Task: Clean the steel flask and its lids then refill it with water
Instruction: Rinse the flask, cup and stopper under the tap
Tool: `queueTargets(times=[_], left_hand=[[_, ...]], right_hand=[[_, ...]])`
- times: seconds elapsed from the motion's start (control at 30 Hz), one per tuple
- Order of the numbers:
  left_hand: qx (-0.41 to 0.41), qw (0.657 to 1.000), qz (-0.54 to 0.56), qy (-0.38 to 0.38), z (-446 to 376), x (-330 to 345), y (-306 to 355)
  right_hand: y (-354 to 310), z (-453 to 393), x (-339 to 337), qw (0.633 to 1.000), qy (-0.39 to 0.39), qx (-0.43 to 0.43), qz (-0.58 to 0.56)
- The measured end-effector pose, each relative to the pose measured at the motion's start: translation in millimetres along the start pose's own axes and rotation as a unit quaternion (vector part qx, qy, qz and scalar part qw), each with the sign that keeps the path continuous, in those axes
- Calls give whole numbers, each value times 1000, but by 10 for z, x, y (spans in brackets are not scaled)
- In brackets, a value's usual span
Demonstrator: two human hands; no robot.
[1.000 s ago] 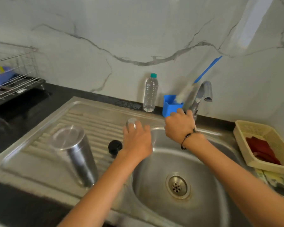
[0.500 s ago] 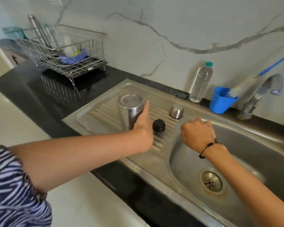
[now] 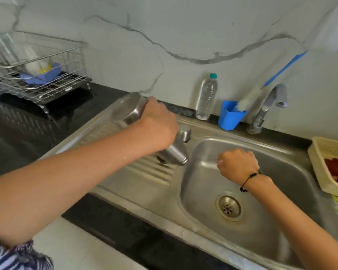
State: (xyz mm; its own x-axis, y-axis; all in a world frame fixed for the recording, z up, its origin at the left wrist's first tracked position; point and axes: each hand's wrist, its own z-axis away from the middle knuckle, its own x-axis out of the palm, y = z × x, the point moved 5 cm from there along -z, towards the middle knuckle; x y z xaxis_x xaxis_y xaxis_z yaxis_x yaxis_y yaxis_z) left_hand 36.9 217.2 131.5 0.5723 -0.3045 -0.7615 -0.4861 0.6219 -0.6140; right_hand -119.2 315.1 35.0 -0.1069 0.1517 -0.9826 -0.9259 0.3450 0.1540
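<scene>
Now left hand gripping cylindrical steel flask mid-body above draining board, long axis tilted, mouth down-right toward stainless sink basin. Right hand clenched, empty, over basin, just beside mouth.

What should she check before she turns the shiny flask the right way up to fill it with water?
1. Left hand grips the steel flask firmly: ok, fingers wrap its body.
2. Flask mouth free of a lid: ok, the steel lid sits apart on the drainboard.
3. Flask drained inside: cannot tell, its mouth points down and away.
4. Right hand free to help: ok, it hangs curled over the sink and holds nothing visible.
5. Tap off: ok, no water seen running.
6. Black inner lid at hand: cannot tell, only a dark bit shows under the flask.
</scene>
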Motion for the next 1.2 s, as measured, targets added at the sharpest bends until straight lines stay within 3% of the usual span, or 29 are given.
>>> queueTargets(times=[0.13, 0.23, 0.3, 0.37, 0.43, 0.5, 0.57, 0.67, 0.9, 1.2], left_hand=[[59, 982, 177, 34, -235, -324, 158], [74, 915, 391, 58, -500, -206, 418], [85, 824, 556, 69, -661, -102, 679], [85, 706, 701, 58, -785, 3, 976], [82, 608, 789, 25, -894, 75, 1314], [65, 549, 833, 14, -1018, 139, 1615], [46, 516, 855, 2, -1139, 222, 1870], [33, 496, 868, -24, -1239, 321, 2120], [18, 495, 869, -12, -1344, 416, 2236], [-5, 484, 875, -6, -1357, 606, 2434]], right_hand=[[516, -15, -66, 997, 13, 68, -13], [953, -90, -9, 988, 4, 124, -87], [1250, -177, 63, 965, 10, 164, -202], [1481, -294, 105, 942, 28, 189, -277], [1673, -481, 164, 914, 37, 216, -340], [1838, -746, 244, 894, 42, 245, -372], [1946, -1026, 330, 896, 49, 262, -355], [1963, -1362, 443, 908, 51, 261, -323], [2000, -1474, 535, 924, 151, 231, -265], [2044, -1621, 517, 961, 121, 155, -193]])
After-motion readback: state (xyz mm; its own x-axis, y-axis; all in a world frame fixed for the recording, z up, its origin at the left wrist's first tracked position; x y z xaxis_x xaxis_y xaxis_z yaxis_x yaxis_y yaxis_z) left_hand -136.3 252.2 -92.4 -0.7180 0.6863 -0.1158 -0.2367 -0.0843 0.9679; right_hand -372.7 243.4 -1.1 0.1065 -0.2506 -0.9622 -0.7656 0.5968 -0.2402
